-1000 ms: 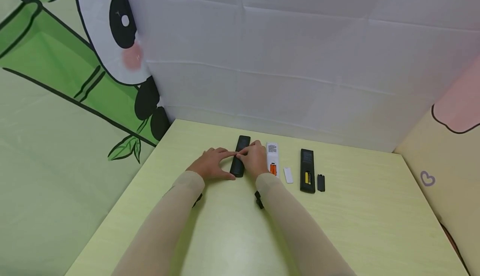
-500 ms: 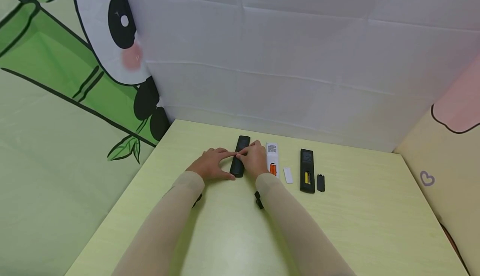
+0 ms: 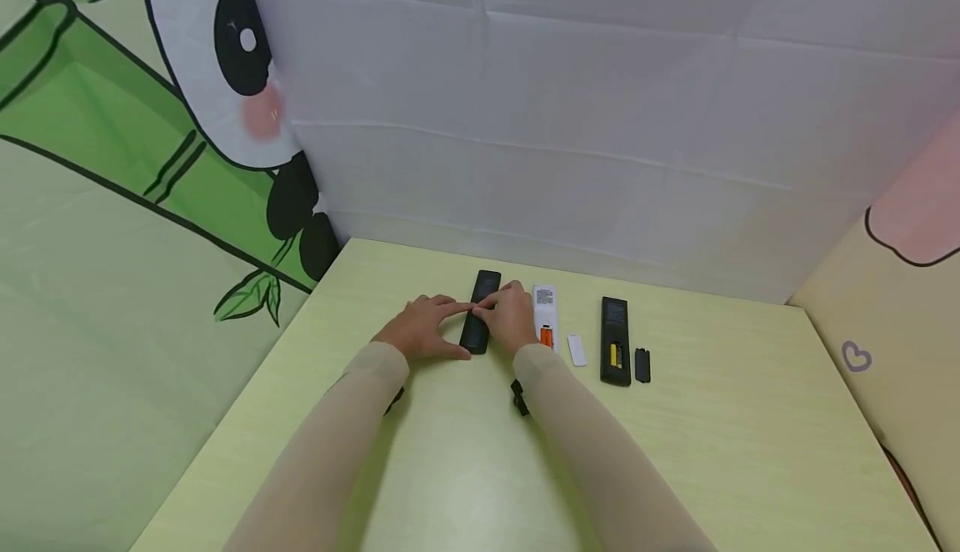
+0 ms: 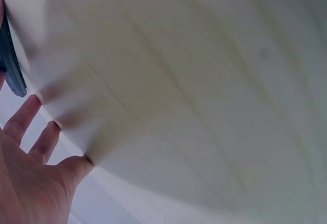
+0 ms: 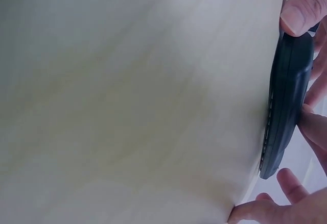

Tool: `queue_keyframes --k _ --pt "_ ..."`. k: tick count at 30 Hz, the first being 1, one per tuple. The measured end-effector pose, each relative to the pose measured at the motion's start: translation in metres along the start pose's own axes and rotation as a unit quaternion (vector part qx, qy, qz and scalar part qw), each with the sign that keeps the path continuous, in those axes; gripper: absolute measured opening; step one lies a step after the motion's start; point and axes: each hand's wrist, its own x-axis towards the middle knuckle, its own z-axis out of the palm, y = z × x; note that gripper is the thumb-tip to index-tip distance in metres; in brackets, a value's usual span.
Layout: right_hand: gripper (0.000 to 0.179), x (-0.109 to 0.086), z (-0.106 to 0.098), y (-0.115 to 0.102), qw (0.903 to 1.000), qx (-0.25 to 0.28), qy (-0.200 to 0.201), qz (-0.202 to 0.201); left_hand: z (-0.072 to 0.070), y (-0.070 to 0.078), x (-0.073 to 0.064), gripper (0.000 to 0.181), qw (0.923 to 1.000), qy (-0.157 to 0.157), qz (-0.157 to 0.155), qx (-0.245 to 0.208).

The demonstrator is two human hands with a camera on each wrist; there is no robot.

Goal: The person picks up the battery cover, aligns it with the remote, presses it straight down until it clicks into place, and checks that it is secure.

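Observation:
A black remote control (image 3: 474, 335) lies back side up on the table, under both hands. My left hand (image 3: 422, 328) is spread at its left side. One straight finger reaches onto the middle of the remote, while the thumb touches the tabletop by its near end. From the right, my right hand (image 3: 513, 320) holds the remote with bent fingers and thumb, covering part of it. In the right wrist view the remote (image 5: 290, 91) shows edge-on, a thumb (image 5: 300, 16) at one end. Only a corner of the remote (image 4: 9, 55) enters the left wrist view.
Right of the hands lies a white remote (image 3: 545, 298) with an orange battery in its bay, its white cover (image 3: 577, 350) beside it. Farther right are another black remote (image 3: 615, 318) with a yellow battery and its black cover (image 3: 642, 365). A white cloth backdrop (image 3: 562, 202) borders the table.

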Motion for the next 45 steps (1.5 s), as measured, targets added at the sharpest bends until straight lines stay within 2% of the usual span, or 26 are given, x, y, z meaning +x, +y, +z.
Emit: queue_keyframes --k 10,19,45 --pt "0.015 0.0012 0.0036 0.0035 1.0000 -0.005 0.001 0.002 0.0026 -0.0030 0.0023 0.100 1.0000 -0.005 -0.006 -0.004" --pt "0.015 0.0006 0.0022 0.0014 1.0000 -0.004 0.009 -0.001 -0.0016 0.0003 -0.0007 0.099 1.0000 0.002 0.004 0.003" --pt "0.017 -0.0052 -0.0022 -0.0045 0.9999 0.004 0.000 0.011 -0.0043 0.0040 -0.0039 0.100 1.0000 -0.002 0.000 0.005"
